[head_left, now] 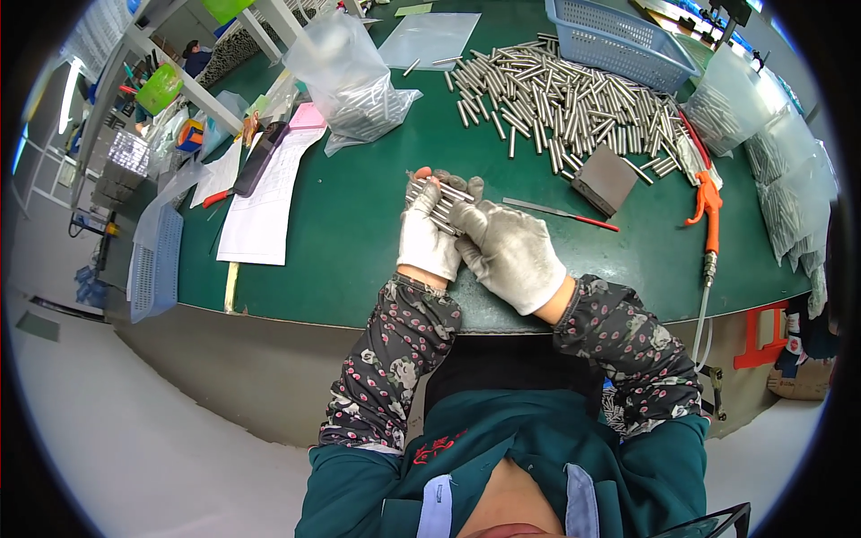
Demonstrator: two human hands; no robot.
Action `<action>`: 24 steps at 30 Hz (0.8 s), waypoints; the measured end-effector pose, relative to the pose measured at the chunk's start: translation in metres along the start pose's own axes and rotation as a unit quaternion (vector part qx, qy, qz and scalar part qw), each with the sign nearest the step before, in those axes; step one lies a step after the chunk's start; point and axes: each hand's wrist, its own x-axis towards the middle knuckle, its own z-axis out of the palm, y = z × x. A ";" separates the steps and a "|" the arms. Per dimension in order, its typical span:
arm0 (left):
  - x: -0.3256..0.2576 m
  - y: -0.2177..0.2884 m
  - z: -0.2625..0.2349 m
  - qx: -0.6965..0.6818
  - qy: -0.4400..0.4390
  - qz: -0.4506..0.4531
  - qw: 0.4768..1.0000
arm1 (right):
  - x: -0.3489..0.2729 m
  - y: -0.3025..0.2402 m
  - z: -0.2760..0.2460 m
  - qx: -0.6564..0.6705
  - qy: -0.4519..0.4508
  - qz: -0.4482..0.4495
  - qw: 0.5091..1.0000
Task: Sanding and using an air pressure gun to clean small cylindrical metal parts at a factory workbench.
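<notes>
My left hand point(423, 240), in a white work glove with bare fingertips, is closed around a bunch of short metal pins point(442, 215). Over the same bunch my right hand point(516, 255), gloved too, curls its thumb and fingers against the pins' right ends; its fingertips are partly hidden. Both hands are just above the green tabletop point(359, 278), close to its front edge. Beyond them lies a large loose pile of similar pins point(574, 108). A thin file point(574, 216) with a red handle rests right of my hands, beside a dark grey block point(606, 180).
A blue plastic basket point(619, 45) stands behind the pile. An orange air gun point(707, 213) with a hose lies at the right, near bags of pins point(780, 184). To the left are a clear bag point(345, 85), paper sheets point(262, 220) and another blue basket point(158, 264).
</notes>
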 end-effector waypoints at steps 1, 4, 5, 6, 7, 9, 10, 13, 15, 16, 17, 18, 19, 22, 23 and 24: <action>0.003 0.001 -0.005 0.029 0.009 -0.001 1.000 | 0.005 -0.001 -0.001 -0.059 0.003 -0.042 0.997; 0.004 0.003 -0.009 0.057 0.006 -0.010 0.998 | 0.014 -0.003 -0.006 -0.120 -0.023 -0.068 0.990; 0.003 0.002 -0.006 0.054 -0.010 -0.005 0.998 | 0.015 -0.001 -0.006 -0.101 -0.033 -0.051 0.993; 0.004 0.001 -0.006 0.053 -0.012 -0.005 0.999 | 0.016 0.000 -0.006 -0.083 -0.042 -0.034 0.995; 0.005 0.000 -0.007 0.064 -0.011 0.007 0.998 | 0.016 0.002 -0.003 -0.069 -0.024 -0.036 0.997; 0.007 -0.001 -0.013 0.075 -0.009 0.022 0.997 | 0.013 0.000 0.004 -0.095 -0.033 -0.036 0.994; 0.008 -0.001 -0.016 0.077 -0.022 0.026 0.996 | 0.013 -0.002 0.006 -0.122 -0.040 -0.035 0.991; 0.008 -0.006 -0.014 0.069 -0.036 0.039 0.996 | 0.014 0.002 0.012 -0.119 -0.089 0.033 0.988; 0.007 -0.006 -0.013 0.056 -0.040 0.051 0.996 | 0.017 0.000 0.014 -0.130 -0.124 0.075 0.981; 0.008 -0.005 -0.015 0.061 -0.034 0.052 0.996 | 0.018 -0.002 0.015 -0.124 -0.114 0.080 0.982; 0.008 -0.005 -0.014 0.066 -0.028 0.054 0.996 | 0.019 -0.003 0.015 -0.119 -0.104 0.083 0.984; 0.008 -0.004 -0.013 0.065 -0.028 0.053 0.996 | 0.021 -0.005 0.016 -0.119 -0.105 0.083 0.984; 0.008 -0.004 -0.013 0.078 -0.016 0.044 0.996 | 0.023 -0.007 0.015 -0.128 -0.111 0.095 0.981; 0.009 -0.002 -0.013 0.111 0.004 0.047 0.993 | 0.029 -0.006 0.007 -0.127 -0.127 0.099 0.979; 0.009 -0.002 -0.011 0.133 0.014 0.059 0.989 | 0.030 -0.004 0.005 -0.116 -0.136 0.091 0.980; 0.009 -0.002 -0.010 0.133 0.014 0.060 0.989 | 0.029 -0.003 0.004 -0.116 -0.136 0.090 0.980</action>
